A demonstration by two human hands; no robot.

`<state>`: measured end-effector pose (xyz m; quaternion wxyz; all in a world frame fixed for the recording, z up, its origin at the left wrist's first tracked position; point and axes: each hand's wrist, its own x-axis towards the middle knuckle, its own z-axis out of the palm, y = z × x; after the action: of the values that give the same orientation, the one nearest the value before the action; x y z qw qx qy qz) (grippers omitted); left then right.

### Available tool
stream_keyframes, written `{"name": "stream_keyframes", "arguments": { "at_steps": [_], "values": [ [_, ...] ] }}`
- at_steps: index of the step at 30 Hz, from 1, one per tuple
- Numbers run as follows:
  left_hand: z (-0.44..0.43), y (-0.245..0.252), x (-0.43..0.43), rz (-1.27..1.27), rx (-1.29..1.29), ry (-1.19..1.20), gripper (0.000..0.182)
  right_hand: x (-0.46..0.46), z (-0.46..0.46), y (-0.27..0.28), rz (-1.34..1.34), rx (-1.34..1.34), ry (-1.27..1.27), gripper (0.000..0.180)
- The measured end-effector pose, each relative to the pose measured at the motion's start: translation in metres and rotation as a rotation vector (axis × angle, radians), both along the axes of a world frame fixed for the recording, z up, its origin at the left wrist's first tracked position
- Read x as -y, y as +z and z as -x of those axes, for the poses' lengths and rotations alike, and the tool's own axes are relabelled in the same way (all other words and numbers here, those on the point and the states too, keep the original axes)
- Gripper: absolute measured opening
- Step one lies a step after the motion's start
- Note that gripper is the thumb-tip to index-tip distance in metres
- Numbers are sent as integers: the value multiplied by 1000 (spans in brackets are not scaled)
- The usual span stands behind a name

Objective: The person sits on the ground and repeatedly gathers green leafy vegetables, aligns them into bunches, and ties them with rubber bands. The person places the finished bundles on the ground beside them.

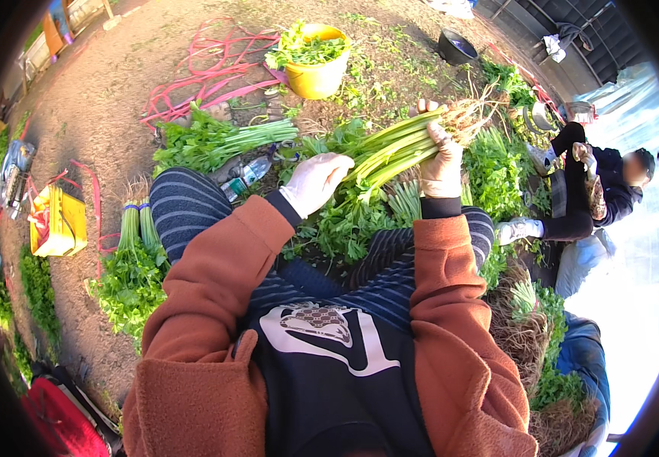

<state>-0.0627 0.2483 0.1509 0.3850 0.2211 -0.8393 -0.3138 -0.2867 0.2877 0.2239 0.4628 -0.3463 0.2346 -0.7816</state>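
Note:
My right hand [442, 163], in a pale, soiled glove, grips a bunch of celery [400, 145] near its root end. Thin tan roots [472, 117] fan out above that hand, and the green stalks slant down to the left. Beside the stalks is my left hand [318, 180], gloved in white, with its fingers drawn together; whether a stalk is pinched in them is hidden. Loose leafy celery [346, 228] lies below, between my knees. Another laid-out bunch of celery [226, 137] rests on the ground beyond my left knee.
A yellow bucket [315, 74] of leaves stands ahead, near tangled pink strapping [209, 74]. Tied celery bundles [135, 228] and a yellow container [64, 223] are at left. A plastic bottle [255, 169] lies by my left knee. At right sits another person [615, 188], near heaped rooted celery [518, 325].

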Motion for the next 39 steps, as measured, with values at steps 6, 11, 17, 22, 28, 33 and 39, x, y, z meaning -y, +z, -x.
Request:
{"name": "stream_keyframes", "arguments": {
  "at_steps": [6,11,17,22,28,33,39],
  "values": [
    [13,34,-13,-415,217,30,25,-2,-3,0,26,-34,57,42],
    [22,23,2,225,179,140,16,-2,-4,-2,7,-39,137,40],
    [12,80,20,-563,-14,-190,17,-4,-5,-7,-19,-257,53,48],
    [34,85,91,-510,-504,-216,15,-13,-62,2,-27,-511,332,59],
    [22,73,102,-629,-612,-329,19,-12,-58,-28,-139,-399,445,52],
    [16,5,32,-579,-184,-599,67,2,-42,-40,-173,-192,261,47],
    [12,4,10,-789,53,-544,55,-3,-63,-20,-219,-205,291,53]
  ]
}}
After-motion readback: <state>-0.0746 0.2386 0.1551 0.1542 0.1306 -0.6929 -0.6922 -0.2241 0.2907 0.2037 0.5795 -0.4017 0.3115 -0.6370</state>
